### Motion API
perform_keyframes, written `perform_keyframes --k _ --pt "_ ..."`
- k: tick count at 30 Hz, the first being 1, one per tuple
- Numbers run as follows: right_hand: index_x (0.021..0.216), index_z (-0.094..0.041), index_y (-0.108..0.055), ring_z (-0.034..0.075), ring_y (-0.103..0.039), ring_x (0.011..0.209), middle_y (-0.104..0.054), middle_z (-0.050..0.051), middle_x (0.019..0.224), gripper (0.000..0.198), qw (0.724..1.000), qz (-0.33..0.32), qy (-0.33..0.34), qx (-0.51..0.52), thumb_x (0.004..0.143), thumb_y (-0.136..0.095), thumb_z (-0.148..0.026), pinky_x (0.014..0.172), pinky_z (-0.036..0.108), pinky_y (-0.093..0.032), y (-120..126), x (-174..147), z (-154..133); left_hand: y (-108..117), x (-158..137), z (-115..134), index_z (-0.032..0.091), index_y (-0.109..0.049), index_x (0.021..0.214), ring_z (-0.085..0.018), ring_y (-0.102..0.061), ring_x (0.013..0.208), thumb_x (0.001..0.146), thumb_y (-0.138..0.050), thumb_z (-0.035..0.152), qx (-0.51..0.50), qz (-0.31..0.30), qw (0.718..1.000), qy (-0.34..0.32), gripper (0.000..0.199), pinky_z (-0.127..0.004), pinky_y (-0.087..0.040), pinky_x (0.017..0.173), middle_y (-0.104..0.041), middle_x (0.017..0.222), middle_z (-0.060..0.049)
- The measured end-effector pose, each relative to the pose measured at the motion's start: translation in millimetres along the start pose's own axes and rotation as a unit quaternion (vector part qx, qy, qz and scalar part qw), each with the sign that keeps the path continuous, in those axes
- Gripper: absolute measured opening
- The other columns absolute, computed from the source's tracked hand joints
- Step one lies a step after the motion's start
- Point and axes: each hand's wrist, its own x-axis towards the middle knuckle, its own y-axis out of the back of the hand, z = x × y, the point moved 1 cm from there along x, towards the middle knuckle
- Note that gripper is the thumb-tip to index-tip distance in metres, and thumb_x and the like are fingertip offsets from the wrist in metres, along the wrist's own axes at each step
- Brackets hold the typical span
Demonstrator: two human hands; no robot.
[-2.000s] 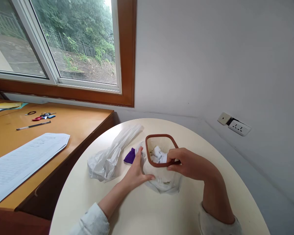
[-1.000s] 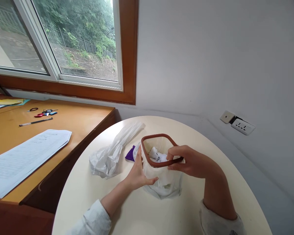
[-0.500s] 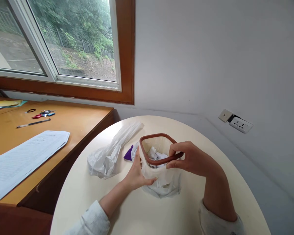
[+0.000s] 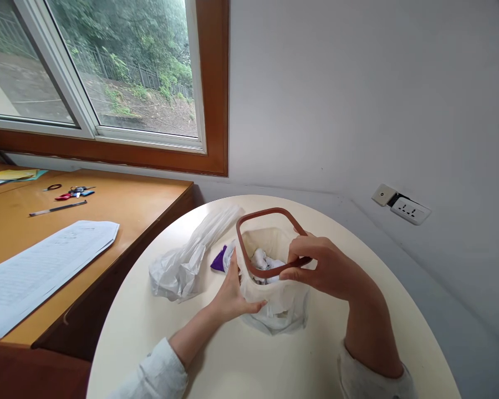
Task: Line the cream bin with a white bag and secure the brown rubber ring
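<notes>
A small trash bin (image 4: pixel 280 299) lined with a whitish plastic bag stands on the round table. Crumpled white paper (image 4: pixel 261 258) lies inside it. My left hand (image 4: pixel 230 296) grips the bin's near left side, thumb and fingers spread round the bag-covered wall. In my right hand (image 4: pixel 316 260) is the near right part of a brown rim ring (image 4: pixel 266 212), pinched between thumb and fingers. The ring tilts, its far side raised off the bin's mouth and its near side low at the front edge. The bag bunches loosely around the bin's base.
A crumpled translucent plastic bag (image 4: pixel 183 271) and a purple piece (image 4: pixel 218 259) lie left of the bin on the round table (image 4: pixel 233 360). The wooden desk (image 4: pixel 149 194) at left bears papers (image 4: pixel 54 271), a pen (image 4: pixel 58 209) and keys (image 4: pixel 78 192). A wall socket (image 4: pixel 411 211) is at right.
The far side of the brown ring has lifted away from the bin's mouth, with my right hand still pinching its near right part. My left hand stays on the bin.
</notes>
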Motion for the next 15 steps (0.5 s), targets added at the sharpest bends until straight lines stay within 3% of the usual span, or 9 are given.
perform_keyframes --k 3,6,10,15 --pt "0.062 -0.019 -0.047 0.011 -0.044 0.058 -0.052 -0.002 0.060 0.027 0.997 0.075 -0.004 0.010 0.079 -0.059 -0.037 0.059 0.025 -0.037 1 1 3 0 -1 -2 0.022 0.008 0.141 -0.036 -0.012 0.134 0.054 -0.078 0.032 0.024 0.001 1.000 -0.012 0.123 -0.052 -0.016 0.109 -0.009 0.148 -0.015" --pt "0.064 -0.019 -0.047 0.011 -0.044 0.058 -0.052 -0.002 0.061 0.028 0.990 0.139 -0.025 -0.008 0.081 -0.055 -0.040 0.059 0.025 -0.037 2 2 6 0 -2 -3 0.023 0.008 0.142 -0.036 -0.020 0.133 0.057 -0.077 0.032 0.006 -0.009 1.000 0.018 0.121 -0.052 -0.019 0.108 -0.012 0.147 -0.016" --pt "0.066 -0.020 -0.048 0.012 -0.046 0.059 -0.054 -0.001 0.062 0.027 0.985 0.161 -0.049 -0.033 0.083 -0.054 -0.040 0.063 0.027 -0.039 5 0 10 0 -1 -4 0.021 -0.001 0.142 -0.037 -0.022 0.132 0.059 -0.077 0.035 0.007 0.002 1.000 0.025 0.114 -0.052 -0.022 0.107 -0.019 0.145 -0.016" --pt "0.074 -0.021 -0.054 0.015 -0.054 0.068 -0.061 0.001 0.072 0.018 0.979 0.189 -0.058 -0.045 0.085 -0.050 -0.034 0.064 0.027 -0.042 7 -1 13 -1 2 -8 0.020 -0.022 0.137 -0.036 -0.019 0.132 0.060 -0.075 0.038 0.111 0.042 0.993 -0.002 0.095 -0.052 -0.021 0.107 -0.026 0.139 -0.015"
